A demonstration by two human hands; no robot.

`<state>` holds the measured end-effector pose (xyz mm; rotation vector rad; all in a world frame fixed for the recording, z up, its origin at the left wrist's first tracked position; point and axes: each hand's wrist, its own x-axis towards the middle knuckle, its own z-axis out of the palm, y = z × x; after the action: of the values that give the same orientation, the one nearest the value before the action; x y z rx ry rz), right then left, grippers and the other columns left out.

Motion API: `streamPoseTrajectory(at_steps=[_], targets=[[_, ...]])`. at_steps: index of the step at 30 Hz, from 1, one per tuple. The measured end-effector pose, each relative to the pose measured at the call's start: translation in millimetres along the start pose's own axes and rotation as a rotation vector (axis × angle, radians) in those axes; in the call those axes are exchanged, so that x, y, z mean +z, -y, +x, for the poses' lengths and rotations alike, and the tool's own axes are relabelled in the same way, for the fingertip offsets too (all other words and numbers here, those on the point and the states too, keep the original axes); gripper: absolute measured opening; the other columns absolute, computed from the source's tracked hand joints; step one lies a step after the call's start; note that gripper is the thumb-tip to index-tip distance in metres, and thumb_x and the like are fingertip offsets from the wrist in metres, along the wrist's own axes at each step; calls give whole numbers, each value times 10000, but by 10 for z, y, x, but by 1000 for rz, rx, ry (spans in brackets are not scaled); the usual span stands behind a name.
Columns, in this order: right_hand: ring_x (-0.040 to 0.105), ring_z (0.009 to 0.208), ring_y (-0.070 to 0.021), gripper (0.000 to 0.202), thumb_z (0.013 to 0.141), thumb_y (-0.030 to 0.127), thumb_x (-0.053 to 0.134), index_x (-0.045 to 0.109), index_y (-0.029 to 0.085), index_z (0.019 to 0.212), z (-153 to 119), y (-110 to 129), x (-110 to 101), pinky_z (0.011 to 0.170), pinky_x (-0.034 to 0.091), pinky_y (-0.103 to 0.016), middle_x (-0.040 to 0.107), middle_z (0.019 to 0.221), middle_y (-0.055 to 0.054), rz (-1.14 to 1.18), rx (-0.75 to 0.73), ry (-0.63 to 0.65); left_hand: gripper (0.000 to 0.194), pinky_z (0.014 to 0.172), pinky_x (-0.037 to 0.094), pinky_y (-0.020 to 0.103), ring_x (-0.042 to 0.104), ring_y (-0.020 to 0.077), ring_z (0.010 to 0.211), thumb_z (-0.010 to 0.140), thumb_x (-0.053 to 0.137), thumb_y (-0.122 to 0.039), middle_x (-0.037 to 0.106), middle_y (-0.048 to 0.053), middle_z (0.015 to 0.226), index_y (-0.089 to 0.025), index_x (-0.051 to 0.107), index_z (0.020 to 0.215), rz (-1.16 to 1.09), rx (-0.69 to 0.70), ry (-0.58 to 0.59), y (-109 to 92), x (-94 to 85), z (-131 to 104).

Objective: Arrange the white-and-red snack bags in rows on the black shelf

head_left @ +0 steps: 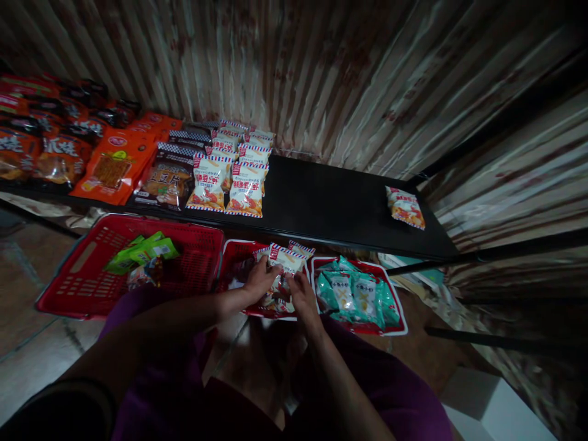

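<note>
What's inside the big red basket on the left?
The red basket holds a few green packets and a darker packet beneath them. Its near corner is hidden behind the person's purple clothing.

Both forearms are bare down to the left hand (261, 278) and right hand (301, 293). Purple clothing, perhaps trousers, covers the lap; the dim light blurs detail.

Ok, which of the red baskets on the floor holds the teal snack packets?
The rightmost red basket, just right of both hands. It is filled with teal packets; the big left basket holds green ones, the middle one white ones.
</note>
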<state>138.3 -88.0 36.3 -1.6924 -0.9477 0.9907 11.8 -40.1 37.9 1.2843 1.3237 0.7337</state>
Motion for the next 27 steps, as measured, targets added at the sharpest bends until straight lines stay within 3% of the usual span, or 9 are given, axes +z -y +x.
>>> streamPoseTrajectory(at_steps=[3,9,16,21,27], targets=[[664,837,-199,432,724,532,604,597,217,1019,37,364,-66,677,539,-291,688,1021,-58,128,157,-27,249,785,467,325,600,185,841,800,539,-377,644,51,921,-191,518,964,27,99,17,-248,-202,-72],[658,745,-161,391,638,461,729,654,200,920,209,838,-139,682,516,-262,710,851,-19,389,137,66,251,793,475,293,601,180,869,792,564,-385,646,28,914,-198,543,958,-22,243,22,-451,-461,-157],[620,543,-142,364,517,386,817,665,194,786,327,1014,-65,556,495,-269,693,648,21,521,234,127,291,786,480,282,595,172,877,796,569,-411,638,29,938,-179,546,972,-97,268,59,-491,-449,-50],[634,561,-169,350,511,387,820,671,181,751,343,1092,-89,553,502,-286,703,643,4,554,215,92,332,753,482,266,594,171,890,826,527,-439,639,43,968,-163,540,1011,-313,215,190,-584,-468,-27],[622,517,-166,338,468,344,838,680,161,705,349,1155,-127,520,493,-282,698,612,-9,568,226,38,417,770,495,308,618,187,872,752,625,-467,652,70,993,-151,542,1012,-446,120,349,-630,-471,-82]])
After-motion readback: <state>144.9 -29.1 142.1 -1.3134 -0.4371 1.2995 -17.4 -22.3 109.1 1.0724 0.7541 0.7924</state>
